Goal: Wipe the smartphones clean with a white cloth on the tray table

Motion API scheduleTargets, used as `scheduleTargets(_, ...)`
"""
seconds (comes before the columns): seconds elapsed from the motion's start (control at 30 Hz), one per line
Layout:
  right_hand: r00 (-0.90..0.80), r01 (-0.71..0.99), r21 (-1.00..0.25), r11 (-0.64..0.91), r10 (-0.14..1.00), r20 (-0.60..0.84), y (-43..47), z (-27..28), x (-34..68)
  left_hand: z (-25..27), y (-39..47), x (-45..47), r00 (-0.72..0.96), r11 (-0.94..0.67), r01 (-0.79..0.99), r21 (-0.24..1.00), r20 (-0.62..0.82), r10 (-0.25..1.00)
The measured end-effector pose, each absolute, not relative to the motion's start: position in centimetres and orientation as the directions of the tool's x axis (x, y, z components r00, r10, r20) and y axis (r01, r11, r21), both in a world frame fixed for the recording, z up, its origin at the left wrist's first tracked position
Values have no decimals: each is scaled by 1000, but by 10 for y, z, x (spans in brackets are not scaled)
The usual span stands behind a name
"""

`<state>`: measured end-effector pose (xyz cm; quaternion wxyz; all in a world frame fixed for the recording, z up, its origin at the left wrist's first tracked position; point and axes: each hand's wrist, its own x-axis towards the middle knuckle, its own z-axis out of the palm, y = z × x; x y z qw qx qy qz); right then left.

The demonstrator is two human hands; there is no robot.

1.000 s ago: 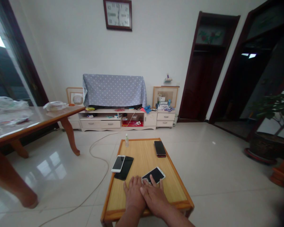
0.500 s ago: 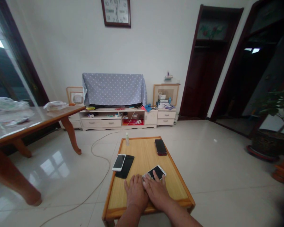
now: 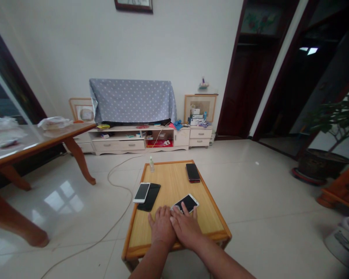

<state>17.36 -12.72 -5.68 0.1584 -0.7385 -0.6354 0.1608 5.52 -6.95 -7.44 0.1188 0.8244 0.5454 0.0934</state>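
Observation:
My left hand [image 3: 162,228] lies flat on the small wooden table [image 3: 174,174], fingers stretched forward. Beside it and touching it, my right hand [image 3: 186,226] is spread out, its fingertips resting over the near-left part of a white smartphone [image 3: 189,202] with a dark screen. Something whitish, too small to make out, shows by the right fingertips. To the left, another white phone [image 3: 142,192] lies partly on a black flat case or device [image 3: 151,197]. Near the far right edge is a black phone [image 3: 192,171] with a red edge beneath it.
A small clear bottle [image 3: 151,164] stands at the table's far left corner. A cable [image 3: 127,186] runs over the floor on the left. A larger wooden table [image 3: 75,133] stands left, a potted plant [image 3: 322,162] right, and a white cabinet [image 3: 119,145] along the wall.
The view has tilted down and turned slightly right, so the scene sits higher and more to the left. Both hands stay in place on the table, and the phones have not moved.

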Motion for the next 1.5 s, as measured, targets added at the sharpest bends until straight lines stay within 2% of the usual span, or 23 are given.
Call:
scheduleTargets(0.07,120,879,-462,-120,992,-30,-126,-57,176,-74,-69,55,384,-374,880,293,22,923)
scheduleTargets(0.23,411,820,-382,-426,903,-125,-107,-54,216,-65,-74,59,396,-394,876,277,51,917)
scheduleTargets(0.3,462,809,-343,-478,877,-133,-105,-55,218,-62,-75,59,390,-388,883,263,48,920)
scheduleTargets(0.37,394,847,-344,-406,913,-106,-109,-58,207,-62,-75,59,378,-374,891,257,34,925)
scheduleTargets(0.47,178,908,-381,-176,984,-30,-117,-63,187,-66,-72,58,380,-369,890,269,12,925)
scheduleTargets(0.53,126,912,-390,-122,992,-17,-117,-63,185,-69,-71,57,388,-375,885,275,6,922)
scheduleTargets(0.73,441,814,-364,-452,890,-119,-101,-52,216,-69,-73,59,388,-390,876,283,65,919)
scheduleTargets(0.8,387,836,-372,-403,914,-120,-103,-51,209,-68,-73,59,381,-381,878,288,60,923)
scheduleTargets(0.9,155,900,-401,-169,986,-68,-112,-53,189,-68,-72,58,379,-369,883,289,21,925)
scheduleTargets(0.97,72,908,-411,-81,997,-38,-115,-55,183,-69,-70,57,383,-367,883,294,3,924)
scheduleTargets(1.03,130,908,-394,-142,990,-56,-111,-56,192,-70,-70,57,386,-372,878,300,15,923)
scheduleTargets(1.17,416,842,-323,-431,902,-119,-99,-54,222,-71,-71,58,387,-387,872,300,64,920)
scheduleTargets(1.23,450,831,-306,-465,885,-121,-100,-55,224,-72,-71,59,386,-390,874,290,73,920)
scheduleTargets(1.3,359,871,-323,-370,928,-95,-108,-58,211,-74,-70,58,387,-390,877,279,69,920)
scheduleTargets(1.4,135,912,-388,-130,991,-13,-127,-66,187,-77,-68,57,390,-387,883,266,44,920)
scheduleTargets(1.43,100,911,-402,-90,995,3,-132,-67,184,-77,-68,57,390,-387,883,264,41,920)
scheduleTargets(1.5,127,905,-408,-117,992,-3,-136,-67,188,-77,-68,57,391,-390,881,269,50,919)
